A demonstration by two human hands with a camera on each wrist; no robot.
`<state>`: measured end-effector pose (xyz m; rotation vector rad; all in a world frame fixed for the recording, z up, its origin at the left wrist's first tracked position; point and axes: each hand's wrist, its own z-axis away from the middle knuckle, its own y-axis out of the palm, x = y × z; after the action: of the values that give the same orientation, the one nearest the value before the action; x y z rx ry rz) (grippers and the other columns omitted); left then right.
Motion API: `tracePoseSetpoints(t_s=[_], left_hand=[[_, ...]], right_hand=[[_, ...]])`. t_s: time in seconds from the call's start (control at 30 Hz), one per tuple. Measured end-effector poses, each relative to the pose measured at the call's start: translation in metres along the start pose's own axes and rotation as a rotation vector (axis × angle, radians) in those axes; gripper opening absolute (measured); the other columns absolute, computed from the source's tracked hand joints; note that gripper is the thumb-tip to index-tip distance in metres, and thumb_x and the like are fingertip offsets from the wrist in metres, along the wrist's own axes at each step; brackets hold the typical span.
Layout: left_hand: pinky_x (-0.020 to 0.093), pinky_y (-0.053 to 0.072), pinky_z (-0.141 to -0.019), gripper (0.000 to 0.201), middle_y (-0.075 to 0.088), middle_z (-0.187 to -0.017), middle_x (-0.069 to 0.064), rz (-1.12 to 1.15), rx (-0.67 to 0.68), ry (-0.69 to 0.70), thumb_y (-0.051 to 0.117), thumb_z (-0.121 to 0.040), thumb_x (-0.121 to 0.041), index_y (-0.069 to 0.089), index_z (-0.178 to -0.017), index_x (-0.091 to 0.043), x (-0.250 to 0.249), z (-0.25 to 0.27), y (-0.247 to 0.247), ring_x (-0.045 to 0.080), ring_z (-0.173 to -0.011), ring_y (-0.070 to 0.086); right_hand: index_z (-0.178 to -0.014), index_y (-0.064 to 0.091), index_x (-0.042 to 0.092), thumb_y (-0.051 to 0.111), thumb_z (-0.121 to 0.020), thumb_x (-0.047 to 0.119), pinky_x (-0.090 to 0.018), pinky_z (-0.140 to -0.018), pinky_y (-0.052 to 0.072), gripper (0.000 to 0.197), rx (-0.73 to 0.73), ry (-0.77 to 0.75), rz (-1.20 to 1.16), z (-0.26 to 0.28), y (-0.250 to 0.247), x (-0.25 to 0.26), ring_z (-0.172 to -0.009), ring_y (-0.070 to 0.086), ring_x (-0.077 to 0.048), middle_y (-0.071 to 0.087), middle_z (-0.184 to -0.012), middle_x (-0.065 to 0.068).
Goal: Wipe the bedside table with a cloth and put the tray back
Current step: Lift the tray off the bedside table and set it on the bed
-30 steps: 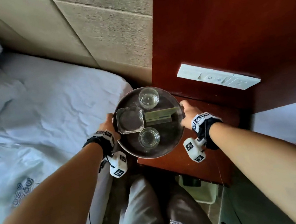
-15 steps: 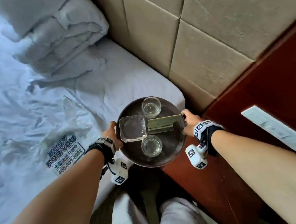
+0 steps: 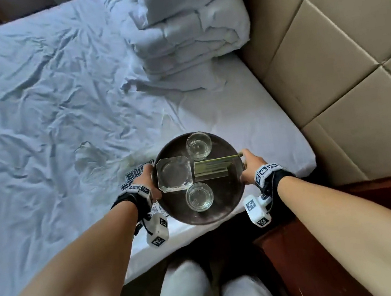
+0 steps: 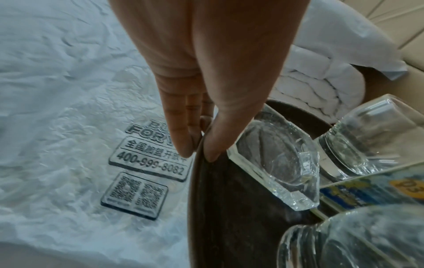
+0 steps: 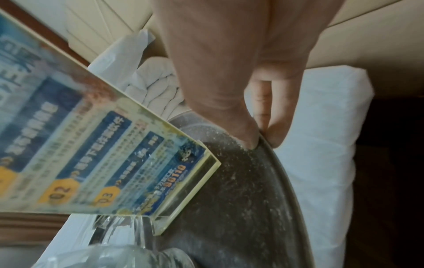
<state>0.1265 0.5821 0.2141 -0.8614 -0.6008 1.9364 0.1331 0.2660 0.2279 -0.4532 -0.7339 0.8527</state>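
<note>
Both my hands carry a round dark tray (image 3: 232,193) above the corner of the bed. My left hand (image 3: 147,181) pinches its left rim (image 4: 195,172), thumb on top and fingers beneath. On the opposite rim (image 5: 275,163) my right hand (image 3: 250,167) grips the same way. The tray bears two clear glasses (image 3: 198,145) (image 3: 199,199), a square glass ashtray (image 3: 174,174) and an acrylic card stand (image 3: 214,168) with a printed card (image 5: 91,154). The red-brown bedside table (image 3: 309,257) shows at the lower right. No cloth is in view.
The white bed sheet (image 3: 29,110) fills the left, with a clear printed plastic bag (image 4: 142,163) lying under the tray's left side. A folded duvet and pillow (image 3: 191,28) sit at the bed head against the padded beige headboard (image 3: 342,60). My knees (image 3: 187,295) are below.
The tray, held in both hands, has swung left from above the bedside table to over the bed corner. The wall switch panel has left the view.
</note>
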Motion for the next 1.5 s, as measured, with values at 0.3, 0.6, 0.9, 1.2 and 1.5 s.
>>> tracePoseSetpoints(t_s=[0.3, 0.6, 0.9, 1.2, 1.5], left_hand=[[0.042, 0.059, -0.057, 0.070, 0.062, -0.085, 0.018, 0.260, 0.043, -0.183, 0.071, -0.067, 0.006, 0.039, -0.125, -0.016, 0.105, -0.035, -0.006, 0.033, -0.066, 0.066], [0.039, 0.055, -0.054, 0.059, 0.066, -0.077, 0.020, 0.312, 0.078, -0.299, 0.069, -0.070, 0.000, 0.037, -0.115, -0.021, 0.182, -0.077, 0.031, 0.033, -0.062, 0.068], [0.043, 0.059, -0.069, 0.057, 0.065, -0.083, 0.016, 0.283, 0.104, -0.352, 0.067, -0.068, -0.009, 0.037, -0.112, -0.027, 0.211, -0.121, 0.067, 0.035, -0.072, 0.066], [0.044, 0.055, -0.068, 0.053, 0.060, -0.085, 0.017, 0.213, 0.104, -0.365, 0.067, -0.073, -0.008, 0.035, -0.114, -0.018, 0.211, -0.144, 0.080, 0.037, -0.074, 0.062], [0.041, 0.043, -0.072, 0.051, 0.056, -0.110, 0.020, -0.095, 0.156, -0.224, 0.071, -0.076, -0.022, 0.039, -0.113, -0.011, 0.192, -0.137, 0.042, 0.043, -0.096, 0.059]], right_hand=[[-0.118, 0.044, 0.035, 0.059, -0.063, 0.008, -0.043, -0.072, 0.060, 0.063, 0.089, -0.027, 0.126, -0.067, 0.077, 0.085, -0.083, 0.066, -0.030, 0.061, -0.089, -0.001], [-0.123, 0.041, 0.039, 0.058, -0.071, 0.009, -0.035, -0.073, 0.056, 0.062, 0.148, -0.036, 0.216, -0.124, 0.149, 0.111, -0.082, 0.064, -0.029, 0.065, -0.094, -0.006], [-0.120, 0.040, 0.035, 0.055, -0.073, 0.013, -0.037, -0.077, 0.052, 0.053, 0.176, -0.005, 0.298, -0.163, 0.184, 0.106, -0.085, 0.062, -0.032, 0.063, -0.096, -0.006], [-0.126, 0.040, 0.032, 0.055, -0.080, 0.028, -0.037, -0.088, 0.048, 0.049, 0.216, -0.003, 0.278, -0.183, 0.189, 0.103, -0.101, 0.061, -0.032, 0.062, -0.115, -0.007], [-0.137, 0.043, 0.023, 0.061, -0.081, 0.020, -0.036, -0.091, 0.049, 0.059, 0.243, -0.022, 0.404, -0.171, 0.168, 0.121, -0.110, 0.059, -0.033, 0.060, -0.125, -0.010]])
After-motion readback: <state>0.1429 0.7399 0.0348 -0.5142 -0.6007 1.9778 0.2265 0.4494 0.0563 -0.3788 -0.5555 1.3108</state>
